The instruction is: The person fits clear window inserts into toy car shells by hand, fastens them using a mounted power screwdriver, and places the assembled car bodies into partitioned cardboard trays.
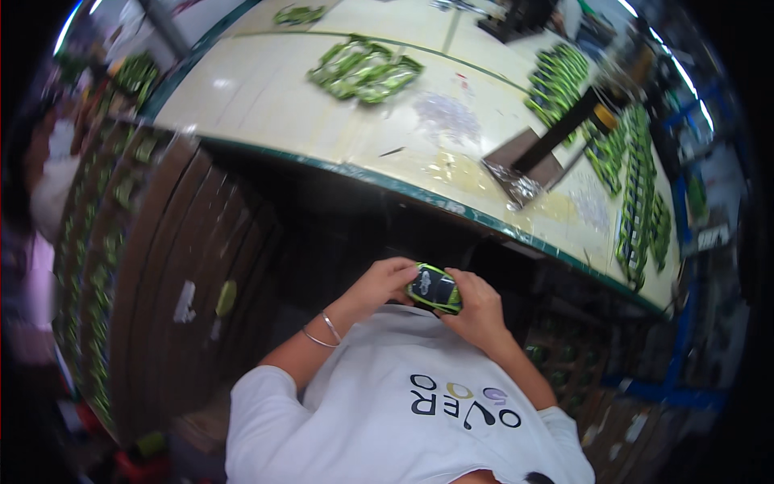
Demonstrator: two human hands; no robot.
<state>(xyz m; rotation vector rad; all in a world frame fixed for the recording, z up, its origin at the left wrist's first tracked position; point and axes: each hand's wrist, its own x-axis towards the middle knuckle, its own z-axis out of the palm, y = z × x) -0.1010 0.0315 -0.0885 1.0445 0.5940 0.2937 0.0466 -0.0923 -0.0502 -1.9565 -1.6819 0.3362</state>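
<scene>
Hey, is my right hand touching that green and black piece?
Touching. The head view shows the right hand gripping the right end of the green and black piece, with no gap between them.

Underside of green-black item hidden

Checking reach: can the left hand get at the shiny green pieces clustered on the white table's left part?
Probably not: the left hand holds a green-and-black toy car, and the green pieces lie back from the white table's edge; the way there looks free.
</scene>
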